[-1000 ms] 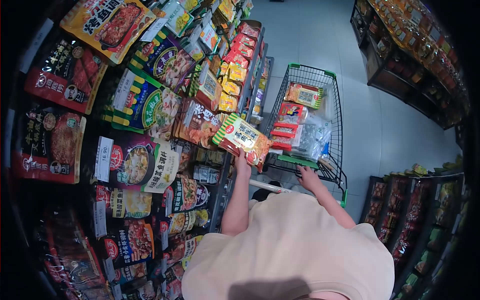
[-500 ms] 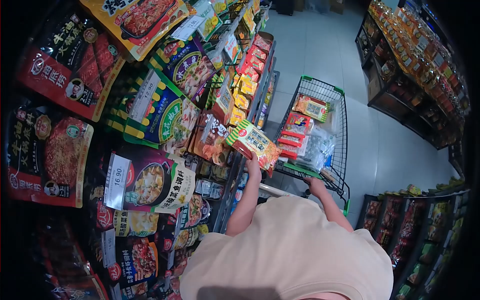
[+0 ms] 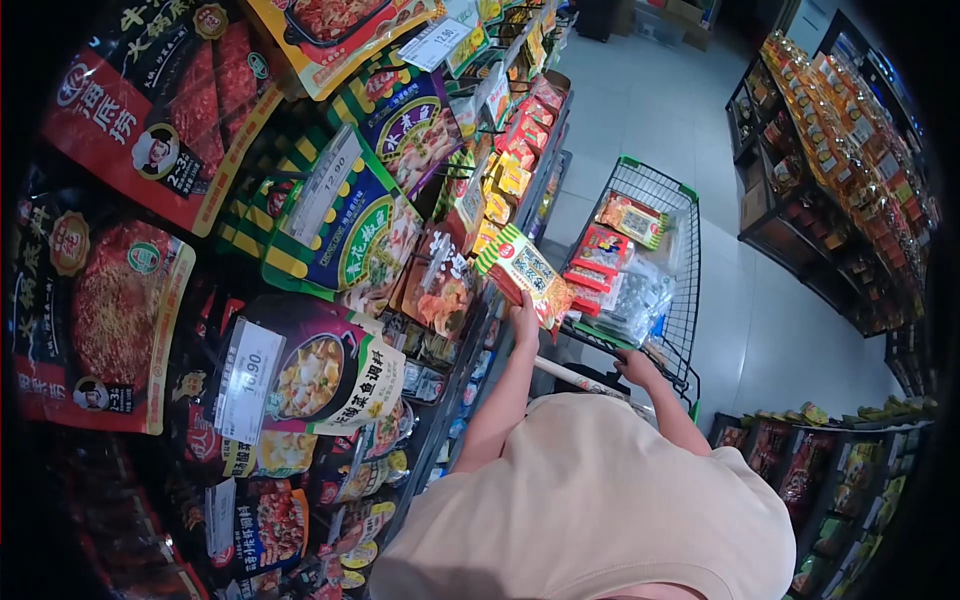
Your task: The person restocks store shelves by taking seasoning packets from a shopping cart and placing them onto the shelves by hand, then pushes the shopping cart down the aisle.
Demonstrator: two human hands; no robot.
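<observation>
My left hand (image 3: pixel 523 325) is closed on the lower edge of a seasoning packet (image 3: pixel 530 277). The packet has a green-and-white striped top, dark printed characters and a picture of food, and it faces up at me. It hangs between the shelf and the shopping cart (image 3: pixel 697 260). My right hand (image 3: pixel 636 367) is wrapped round the near end of the cart, its fingertips partly hidden. Inside the cart lie a similar striped packet (image 3: pixel 632 220), red packets (image 3: pixel 600 252) and clear plastic-wrapped goods (image 3: pixel 640 300).
Hanging food pouches (image 3: pixel 345 225) and price tags (image 3: pixel 250 380) fill the shelf close on my left. To the right stand a rack of orange packages (image 3: pixel 840 150) and a lower shelf unit (image 3: pixel 820 480). Grey tiled floor (image 3: pixel 630 100) runs ahead past the cart.
The view has shifted slightly, so the shelf, packet and cart appear a little further right. My left hand still holds the packet, and my right hand stays on the cart.
</observation>
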